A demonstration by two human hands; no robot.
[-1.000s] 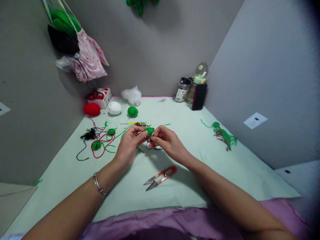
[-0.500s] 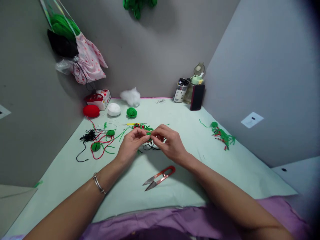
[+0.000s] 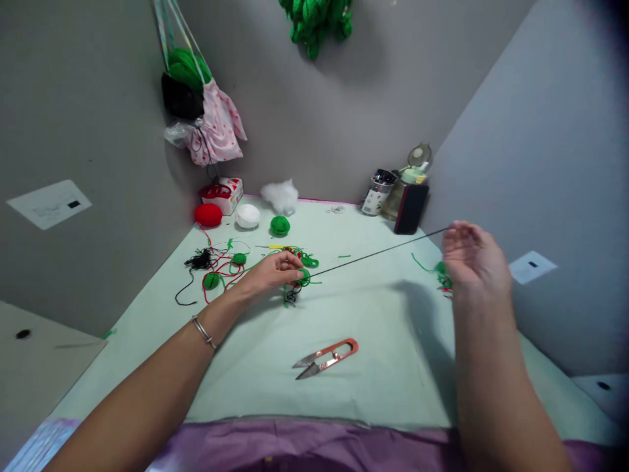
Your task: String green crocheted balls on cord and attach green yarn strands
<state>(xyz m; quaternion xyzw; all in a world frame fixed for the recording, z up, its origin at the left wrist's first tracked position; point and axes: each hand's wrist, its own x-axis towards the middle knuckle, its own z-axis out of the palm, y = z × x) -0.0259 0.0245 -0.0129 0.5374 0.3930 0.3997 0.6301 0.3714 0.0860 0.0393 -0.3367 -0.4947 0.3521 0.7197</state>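
My left hand [image 3: 270, 274] pinches a small green crocheted piece [image 3: 304, 278] above the table, with dark yarn tails hanging beneath it. From that piece a black strand of yarn [image 3: 383, 252] runs taut up to the right. Its far end is between the closed fingers of my right hand [image 3: 476, 254], raised high with the palm side showing; whether a needle is there too is hidden. Red and green crocheted pieces [image 3: 309, 260] lie just behind my left hand. Orange-handled thread snips [image 3: 334, 354] rest on the table in front, blades pointing left.
A yellow-handled crochet hook [image 3: 276, 247] lies behind the work. Red [image 3: 208, 214], white [image 3: 247, 216] and green yarn balls [image 3: 280, 226] sit at the back left, near white stuffing [image 3: 281, 196]. Tangled black yarn [image 3: 198, 259] is at left. A phone [image 3: 411, 208] leans at the back right.
My right hand has moved away from my left, up and to the right, drawing the black yarn out straight. My left hand still holds the green piece. The view has shifted.
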